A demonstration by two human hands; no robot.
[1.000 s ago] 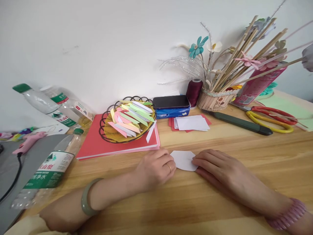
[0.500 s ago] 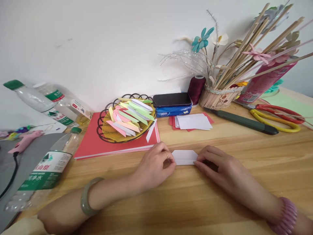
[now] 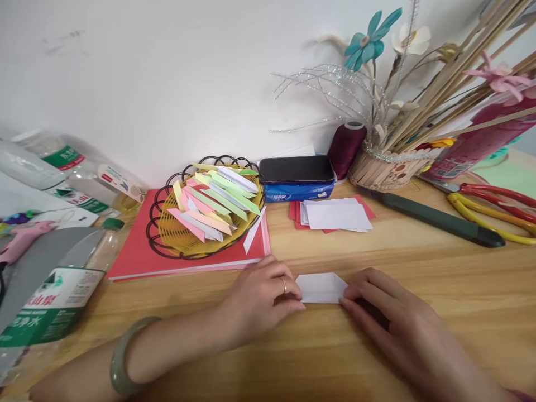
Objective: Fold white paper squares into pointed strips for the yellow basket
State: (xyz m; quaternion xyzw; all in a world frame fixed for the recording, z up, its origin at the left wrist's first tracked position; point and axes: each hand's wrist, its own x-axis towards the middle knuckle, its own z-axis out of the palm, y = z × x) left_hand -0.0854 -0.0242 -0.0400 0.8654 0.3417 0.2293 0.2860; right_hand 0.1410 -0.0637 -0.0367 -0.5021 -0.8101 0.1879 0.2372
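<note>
A small folded white paper (image 3: pixel 320 288) with slanted upper corners lies low over the wooden table between both hands. My left hand (image 3: pixel 268 290), with a ring on one finger, pinches its left end. At the right end, my right hand (image 3: pixel 379 307) grips it between thumb and fingers. Beyond them is a stack of white paper rectangles (image 3: pixel 337 214) on top of red ones. To the left, a yellow basket (image 3: pixel 167 237) with a black looped rim holds many folded strips of coloured paper (image 3: pixel 218 201). One white folded strip (image 3: pixel 254 230) leans against the basket's right side.
Red paper sheets (image 3: pixel 129 259) lie under the basket. A phone (image 3: pixel 296 169) rests on a blue packet (image 3: pixel 288 192) beside a thread spool (image 3: pixel 347 151). Right are a dark green-handled tool (image 3: pixel 444 218), scissors (image 3: pixel 494 206) and a flower basket (image 3: pixel 383 167). Plastic bottles (image 3: pixel 54 301) lie left.
The view has shifted closer, and the table things appear larger and spread outward. Both hands keep hold of the folded paper, which looks much the same.
</note>
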